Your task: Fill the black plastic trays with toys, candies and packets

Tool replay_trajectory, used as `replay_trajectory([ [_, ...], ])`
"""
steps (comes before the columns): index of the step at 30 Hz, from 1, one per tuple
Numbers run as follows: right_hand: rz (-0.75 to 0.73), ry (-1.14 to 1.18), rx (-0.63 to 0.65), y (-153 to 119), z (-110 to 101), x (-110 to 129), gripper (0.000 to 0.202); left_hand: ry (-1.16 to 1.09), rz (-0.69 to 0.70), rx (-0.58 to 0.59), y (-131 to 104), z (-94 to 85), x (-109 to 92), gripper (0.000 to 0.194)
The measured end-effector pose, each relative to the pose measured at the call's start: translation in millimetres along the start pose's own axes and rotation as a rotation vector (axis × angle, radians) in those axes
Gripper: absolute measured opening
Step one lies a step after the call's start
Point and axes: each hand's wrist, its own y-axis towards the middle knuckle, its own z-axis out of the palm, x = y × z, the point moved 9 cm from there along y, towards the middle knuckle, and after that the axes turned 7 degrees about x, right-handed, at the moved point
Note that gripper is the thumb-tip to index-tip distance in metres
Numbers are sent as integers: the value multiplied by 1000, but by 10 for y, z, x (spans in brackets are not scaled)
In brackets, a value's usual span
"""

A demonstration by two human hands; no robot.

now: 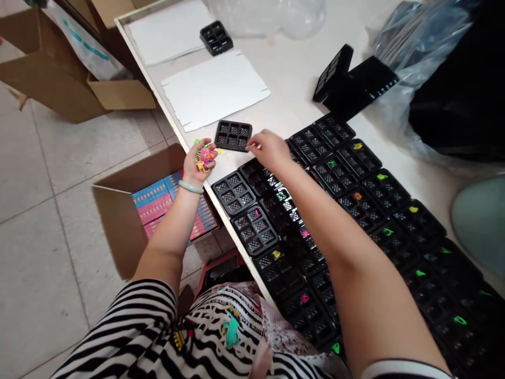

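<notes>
Palm up past the table's left edge, my left hand (192, 169) curls round a small heap of bright plastic pieces (204, 157), pink, yellow, green and orange. My right hand (272, 149) has its thumb and fingers pinched at the right corner of a black six-compartment tray (233, 135), which lies flat with no piece visible in it. Below my right arm, rows of similar black trays (255, 230) cover the table. Many hold one small coloured piece in a compartment, such as a yellow piece (357, 146); the trays under the arm are partly hidden.
White sheets (215, 89) lie on the table (292, 68), with another black tray (216, 37) at their edge. Black trays (355, 84) stand tilted at the back right beside clear plastic bags (422, 37). A carton (118, 226) of pink and blue boxes sits below left.
</notes>
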Motion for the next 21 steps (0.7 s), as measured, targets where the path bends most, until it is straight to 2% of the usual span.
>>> replay_trajectory([
  [2, -103, -60, 79, 116, 211, 444, 18, 25, 12, -36, -5, -42, -14, 19],
  [4, -171, -171, 141, 228, 409, 761, 24, 55, 7, -60, 6, -72, -14, 20],
  [7, -204, -300, 219, 334, 626, 951, 32, 57, 9, -30, 44, -70, -11, 18],
  [10, -185, -306, 249, 329, 690, 902, 34, 2, 8, 17, 67, -46, 2, 14],
  [15, -69, -121, 202, 49, 545, 615, 29, -48, -70, 60, 63, 28, 86, 17],
  [21, -80, 3, 341, -384, 575, 501, 21, 91, -191, 120, 2, 130, 161, 16],
])
